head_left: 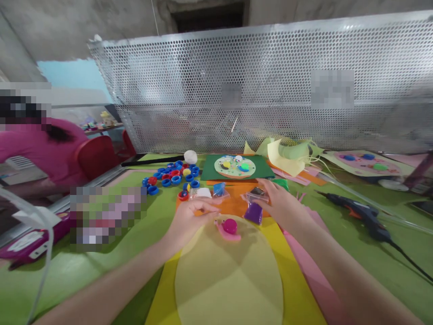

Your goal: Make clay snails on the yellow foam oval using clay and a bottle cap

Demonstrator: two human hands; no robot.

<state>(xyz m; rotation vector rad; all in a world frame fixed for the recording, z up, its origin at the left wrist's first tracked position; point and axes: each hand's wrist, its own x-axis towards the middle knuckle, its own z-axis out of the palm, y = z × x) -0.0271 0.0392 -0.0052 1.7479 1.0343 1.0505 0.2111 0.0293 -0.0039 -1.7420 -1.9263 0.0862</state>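
A small clay snail [227, 229], with a bright pink round shell on a lighter pink body, rests near the top of a pale yellow oval sheet [230, 280]. Just above and left of it is my left hand [192, 216], its fingers curled and drawn together; whatever they may hold is too small to see. My right hand [282, 201] reaches over the small clear bags, thumb and fingers apart beside a bag with black contents [257, 193]. Below that lies a packet of purple clay [253, 213]. A blue packet [219, 189] sits between the hands.
Several blue and red bottle caps [175, 178] lie at back left. A decorated disc [235, 167] rests on a green sheet; a glue gun [361, 212] with its cord lies right. A perforated metal panel [270, 90] stands behind. Another person in pink [57, 149] sits left.
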